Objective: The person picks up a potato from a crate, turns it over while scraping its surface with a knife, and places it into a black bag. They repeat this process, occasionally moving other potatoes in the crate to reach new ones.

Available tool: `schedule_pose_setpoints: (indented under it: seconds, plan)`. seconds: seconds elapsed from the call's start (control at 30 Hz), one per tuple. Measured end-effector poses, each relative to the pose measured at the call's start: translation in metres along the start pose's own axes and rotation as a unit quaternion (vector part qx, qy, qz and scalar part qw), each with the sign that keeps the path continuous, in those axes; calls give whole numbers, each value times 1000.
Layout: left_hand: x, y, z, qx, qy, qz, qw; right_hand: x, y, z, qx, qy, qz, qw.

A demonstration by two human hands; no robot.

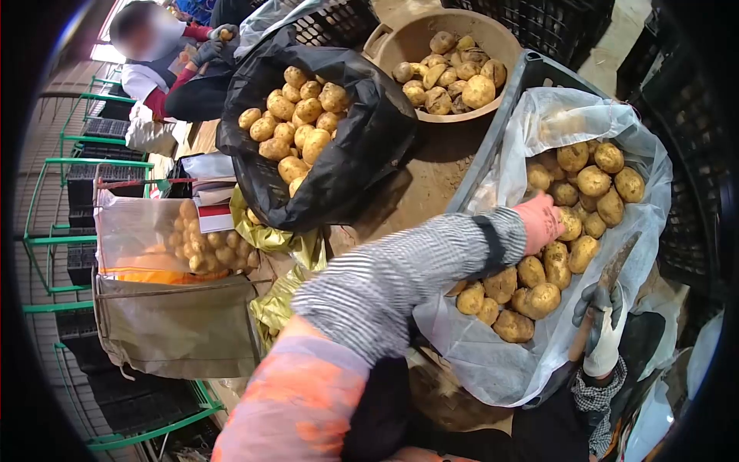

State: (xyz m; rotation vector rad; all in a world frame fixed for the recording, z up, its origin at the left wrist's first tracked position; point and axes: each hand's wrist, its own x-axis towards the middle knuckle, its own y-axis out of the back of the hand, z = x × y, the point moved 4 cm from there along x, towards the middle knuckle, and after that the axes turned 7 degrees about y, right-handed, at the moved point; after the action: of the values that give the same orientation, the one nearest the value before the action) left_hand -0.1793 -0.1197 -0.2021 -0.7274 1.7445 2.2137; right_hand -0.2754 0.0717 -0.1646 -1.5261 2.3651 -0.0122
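My left hand (540,222), in an orange-pink glove, reaches into the lined crate of potatoes. Its fingers curl against a potato (570,223) and are partly hidden. Around it, several dusty yellow potatoes (594,182) fill the white plastic liner (462,356), which sits in a grey crate (493,142). At the lower right, my right hand (604,327), in a white glove with grey fingers, is closed round a knife (620,262). The knife's stained blade points up and away, with part of the brown handle showing below the hand.
A black bag (369,158) of potatoes stands beyond my left arm, beside a tan basin (462,119) of darker, cut-looking potatoes. A framed sack (181,327) and clear bag of potatoes (135,231) are at left. Black crates (550,27) border the back; another person (158,65) sits upper left.
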Motion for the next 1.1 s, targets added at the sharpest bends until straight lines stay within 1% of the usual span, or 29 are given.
schedule_pose_setpoints:
  seconds: [0.03,0.07,0.1,0.13,0.17,0.2,0.27,0.3,0.33,0.37,0.4,0.47,0.5,0.53,0.6,0.63,0.67,0.7,0.73,0.77,0.8,0.83,0.87,0.9,0.93,0.97,1.0,1.07,1.1]
  plan:
    - [-11,3,-3,-119,-4,-16,993,-1,0,0,11,37,-2,999]
    - [-33,8,-6,-273,4,39,961,-6,0,1,18,71,6,997]
    - [-60,9,-9,-425,5,82,902,-15,3,5,31,-2,87,996]
    - [-86,15,-8,-490,27,113,864,-15,13,11,-73,15,101,992]
    - [-108,21,-5,-660,26,86,746,-13,-2,-3,-19,-16,65,998]
    - [-126,24,-1,-800,35,51,597,-11,-6,-3,24,-19,29,999]
    - [-147,18,11,-899,113,19,423,-3,-15,-4,47,-101,-36,993]
    - [-148,12,15,-902,108,7,419,-2,-26,-6,92,-116,-74,986]
    - [-146,6,20,-898,94,11,431,-2,-37,-7,136,-132,-112,975]
    - [-144,1,24,-894,79,16,441,-1,-44,-9,130,-139,-101,976]
    - [-141,-4,28,-898,73,8,434,1,-54,-11,126,-152,-112,974]
    - [-140,-7,31,-901,29,63,428,2,-70,-13,120,-177,-136,967]
    - [-138,-11,30,-890,62,50,449,1,-71,-10,103,-206,-126,965]
    - [-138,-13,30,-891,61,45,447,1,-70,-8,102,-209,-122,965]
    - [-139,-16,31,-809,104,66,574,-1,-70,-2,55,-236,-156,958]
    - [-138,-15,33,-819,111,63,560,-2,-66,3,51,-236,-163,957]
    - [-138,-13,35,-821,110,58,558,-6,-62,7,52,-240,-159,956]
    - [-138,-12,37,-825,115,59,550,-6,-58,0,-127,-67,-195,970]
    - [-138,-12,37,-829,120,62,542,-9,-58,-7,-299,111,-222,921]
    - [-131,-22,35,-752,67,123,645,-18,-64,-13,-446,337,-278,781]
    - [-132,-21,35,-752,66,122,645,-16,-67,-12,-386,302,-280,826]
    - [-134,-19,36,-746,78,112,652,-8,-62,-5,-284,115,-306,901]
    - [-135,-16,35,-739,89,104,660,-5,-59,0,-168,-77,-316,930]
    - [-137,-13,35,-738,88,106,661,-4,-61,-3,-169,-74,-316,931]
    - [-138,-12,35,-768,101,95,625,-2,-61,-4,-82,-119,-245,959]
    - [-139,-13,35,-797,115,82,586,-1,-61,-3,8,-164,-171,972]
    - [-137,-16,35,-798,116,81,586,1,-62,-7,9,-165,-170,971]
    - [-135,-17,32,-750,47,178,635,1,-63,-7,-30,-227,-196,954]
    - [-135,-19,33,-751,46,176,634,-3,-61,-2,-30,-228,-193,954]
